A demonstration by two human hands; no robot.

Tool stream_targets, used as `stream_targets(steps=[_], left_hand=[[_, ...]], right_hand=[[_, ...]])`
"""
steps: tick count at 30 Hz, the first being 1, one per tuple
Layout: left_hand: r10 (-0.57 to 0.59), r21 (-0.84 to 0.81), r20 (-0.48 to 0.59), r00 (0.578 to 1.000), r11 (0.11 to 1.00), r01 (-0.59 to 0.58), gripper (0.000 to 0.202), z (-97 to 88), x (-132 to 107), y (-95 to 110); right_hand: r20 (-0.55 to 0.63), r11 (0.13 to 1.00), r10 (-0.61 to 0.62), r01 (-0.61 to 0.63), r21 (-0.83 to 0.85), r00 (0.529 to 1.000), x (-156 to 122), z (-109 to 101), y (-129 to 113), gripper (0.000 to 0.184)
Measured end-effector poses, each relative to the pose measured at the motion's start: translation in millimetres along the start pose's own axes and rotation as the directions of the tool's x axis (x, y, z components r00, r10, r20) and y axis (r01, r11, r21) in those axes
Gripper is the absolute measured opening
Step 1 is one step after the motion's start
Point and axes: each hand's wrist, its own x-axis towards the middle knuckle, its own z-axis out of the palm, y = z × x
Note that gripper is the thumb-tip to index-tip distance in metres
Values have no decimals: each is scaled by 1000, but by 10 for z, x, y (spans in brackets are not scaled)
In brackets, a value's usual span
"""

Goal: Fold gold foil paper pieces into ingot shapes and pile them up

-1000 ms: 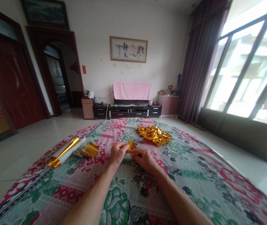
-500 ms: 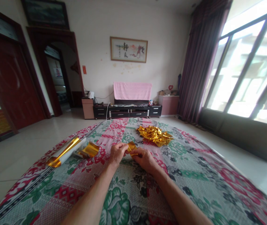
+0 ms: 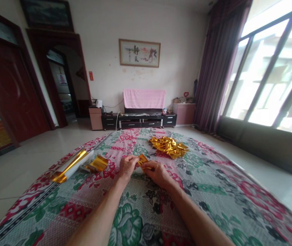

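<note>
Both my hands meet over a flowered blanket [image 3: 146,212] spread on the floor. My left hand [image 3: 127,167] and my right hand [image 3: 156,173] are closed in a pinch on a small folded piece of gold foil paper [image 3: 143,159] held between them, just above the blanket. A heap of folded gold foil pieces [image 3: 169,146] lies farther ahead, a little right of my hands. To the left rest a roll of gold foil with white backing [image 3: 70,165] and a loose gold foil sheet [image 3: 97,163].
Tiled floor [image 3: 20,171] surrounds the blanket. A low dark TV cabinet [image 3: 138,120] with a pink cloth [image 3: 144,98] stands at the far wall. Dark wooden doors [image 3: 12,89] are on the left; a large window [image 3: 276,75] with a purple curtain [image 3: 217,68] is on the right.
My hands have stayed at the same spot on the foil piece, with only slight finger movement. The view has tipped down a little.
</note>
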Motion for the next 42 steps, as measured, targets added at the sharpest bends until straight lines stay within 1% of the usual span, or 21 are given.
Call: stream_targets(steps=[8, 15, 20, 24, 26, 29, 33, 36, 40, 42], left_hand=[[15, 14, 40, 999, 1000, -16, 22, -2, 25, -23], [-13, 1, 52, 999, 1000, 13, 24, -8, 26, 4], [-52, -56, 94, 994, 997, 58, 28, -12, -11, 46], [-90, -148, 146, 985, 983, 112, 34, -27, -14, 61], [-103, -164, 172, 980, 978, 132, 36, -30, -14, 60], [-105, -115, 198, 975, 985, 129, 35, -16, -24, 51], [-71, -12, 203, 977, 997, 75, 33, 21, -47, 38], [-56, 20, 200, 978, 998, 53, 29, 38, -61, 44], [-41, 48, 163, 986, 998, 33, 25, 45, -70, 60], [-36, 53, 151, 988, 998, 28, 24, 47, -67, 61]], right_hand=[[20, 998, 65, -65, 16, 998, 6, -26, -57, 24], [30, 994, 108, -108, 26, 994, 11, -66, -120, 24], [2, 982, 174, -173, 71, 985, 4, -62, -127, 23], [-3, 974, 200, -199, 112, 980, 6, -50, -106, 24], [-6, 968, 211, -208, 140, 977, 9, -42, -74, 24], [-44, 967, 196, -186, 172, 980, 13, -31, -12, 24], [-87, 978, 141, -125, 166, 986, 16, -28, 33, 25], [-78, 982, 121, -107, 157, 990, 15, -32, 12, 25], [-54, 981, 92, -81, 177, 994, 14, -32, -22, 25], [-57, 979, 100, -88, 184, 993, 12, -24, -14, 24]])
